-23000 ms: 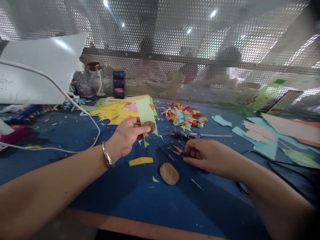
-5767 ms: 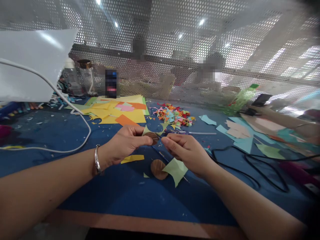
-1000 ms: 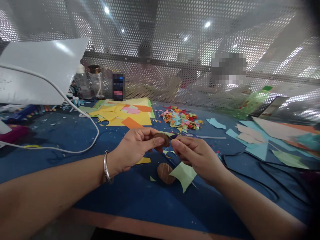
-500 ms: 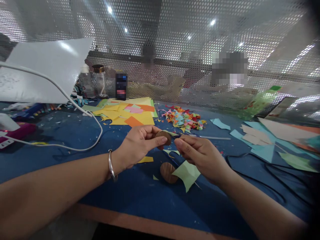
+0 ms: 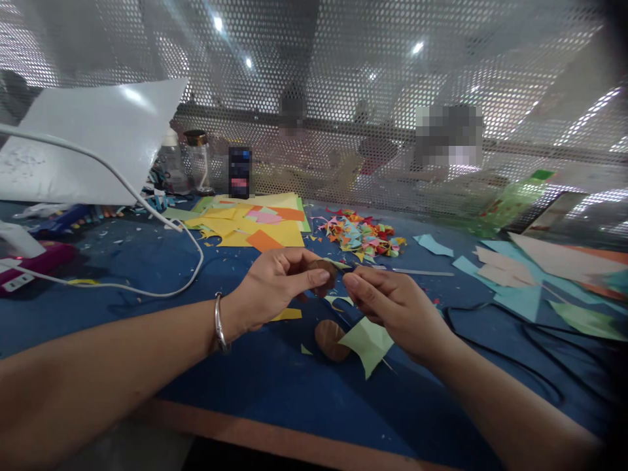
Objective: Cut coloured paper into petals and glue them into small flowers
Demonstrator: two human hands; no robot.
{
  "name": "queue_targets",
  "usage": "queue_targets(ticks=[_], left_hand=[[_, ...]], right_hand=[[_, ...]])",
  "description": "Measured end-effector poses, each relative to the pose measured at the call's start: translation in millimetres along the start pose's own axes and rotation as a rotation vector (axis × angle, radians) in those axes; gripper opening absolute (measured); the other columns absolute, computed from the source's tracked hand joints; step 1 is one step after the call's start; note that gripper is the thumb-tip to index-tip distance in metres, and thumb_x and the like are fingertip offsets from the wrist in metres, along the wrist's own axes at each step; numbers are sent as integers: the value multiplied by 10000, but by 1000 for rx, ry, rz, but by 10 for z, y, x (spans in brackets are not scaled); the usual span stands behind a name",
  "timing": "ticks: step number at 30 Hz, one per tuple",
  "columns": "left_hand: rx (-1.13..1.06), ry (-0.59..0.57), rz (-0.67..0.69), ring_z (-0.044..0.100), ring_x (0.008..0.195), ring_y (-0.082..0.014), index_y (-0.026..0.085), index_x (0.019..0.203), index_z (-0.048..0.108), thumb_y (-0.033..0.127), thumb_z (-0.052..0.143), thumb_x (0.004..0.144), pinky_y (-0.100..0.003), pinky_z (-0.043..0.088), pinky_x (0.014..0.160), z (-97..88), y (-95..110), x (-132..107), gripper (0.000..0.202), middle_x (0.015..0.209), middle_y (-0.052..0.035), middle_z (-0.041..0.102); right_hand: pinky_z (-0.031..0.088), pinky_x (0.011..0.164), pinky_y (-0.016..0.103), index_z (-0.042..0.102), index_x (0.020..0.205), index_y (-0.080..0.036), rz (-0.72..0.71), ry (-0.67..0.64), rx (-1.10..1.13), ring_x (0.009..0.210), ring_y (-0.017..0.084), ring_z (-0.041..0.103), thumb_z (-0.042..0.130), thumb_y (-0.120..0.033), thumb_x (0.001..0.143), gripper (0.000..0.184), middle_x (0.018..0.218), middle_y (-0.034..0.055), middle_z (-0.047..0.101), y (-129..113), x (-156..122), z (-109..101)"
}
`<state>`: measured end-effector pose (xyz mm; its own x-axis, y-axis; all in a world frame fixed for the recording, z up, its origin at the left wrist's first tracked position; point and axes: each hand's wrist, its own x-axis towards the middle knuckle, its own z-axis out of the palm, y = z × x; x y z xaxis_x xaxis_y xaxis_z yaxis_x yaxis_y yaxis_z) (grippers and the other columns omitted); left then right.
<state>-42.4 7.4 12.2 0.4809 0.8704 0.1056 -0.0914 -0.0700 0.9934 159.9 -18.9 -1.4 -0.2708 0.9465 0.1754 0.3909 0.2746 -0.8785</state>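
My left hand (image 5: 275, 288) pinches a small round brown disc (image 5: 333, 280) between thumb and fingers. A sliver of pale green paper (image 5: 336, 263) lies along the disc's upper edge. Close on its right, my right hand (image 5: 392, 301) is closed in a pinch at the paper's end; what its fingertips hold is hidden. Below the hands, a second brown disc (image 5: 330, 340) with a wood-like face lies on the blue table (image 5: 255, 386). A pale green paper piece (image 5: 369, 343) overlaps that disc's right side. Something blue behind it is mostly covered by my right hand.
Beyond the hands lie yellow and orange paper sheets (image 5: 235, 229) and a heap of colourful paper bits (image 5: 363, 233). Blue paper pieces (image 5: 520, 297) and a black cable (image 5: 510, 366) are at right. A white cable (image 5: 196, 261) loops at left, near a magenta power strip (image 5: 44, 268).
Both hands keep nearly the same pose around the disc. The whole view has shifted very slightly; nothing was let go.
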Motion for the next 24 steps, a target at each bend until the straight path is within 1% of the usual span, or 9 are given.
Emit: queue_targets(ticks=[3,5,9,14,19,24], left_hand=[[-45,-9,-68,671,700,-135,159,811,655,271,718,803,-220,485,578,2,-4,-9,129,720,-10,690],[-62,-7,-70,678,698,-137,155,807,659,272,733,789,-229,498,602,1,-15,-4,140,717,-13,695],[-61,-16,-41,647,650,-111,150,798,679,270,740,786,-230,495,627,-9,-36,14,135,679,-4,682],[-63,-27,-28,598,598,-80,145,769,678,237,730,787,-211,473,607,-9,-31,25,107,659,15,649],[-69,-50,-26,576,591,-67,138,754,671,224,726,785,-204,468,610,-3,-37,31,106,700,13,643],[1,-70,-7,550,593,-63,137,785,683,241,714,799,-205,461,612,-30,-49,57,109,728,14,618]], right_hand=[[180,395,240,419,627,-215,-4,9,-11,472,87,212,501,-587,922,481,562,-64,257,-4,0,2],[191,398,239,418,624,-216,-6,18,-20,475,89,223,513,-593,912,484,560,-62,263,-4,1,1],[209,403,238,415,624,-215,-15,27,-17,489,91,228,525,-611,897,494,591,-56,269,3,7,0],[223,422,248,400,613,-217,-20,25,-47,486,95,240,490,-619,910,508,576,-56,274,8,9,-5],[236,440,250,401,621,-216,-40,18,-86,495,97,260,479,-586,930,488,586,-54,289,-6,10,-16],[266,474,260,412,610,-212,-66,22,-141,510,103,303,472,-553,942,480,582,-49,319,-44,8,-32]])
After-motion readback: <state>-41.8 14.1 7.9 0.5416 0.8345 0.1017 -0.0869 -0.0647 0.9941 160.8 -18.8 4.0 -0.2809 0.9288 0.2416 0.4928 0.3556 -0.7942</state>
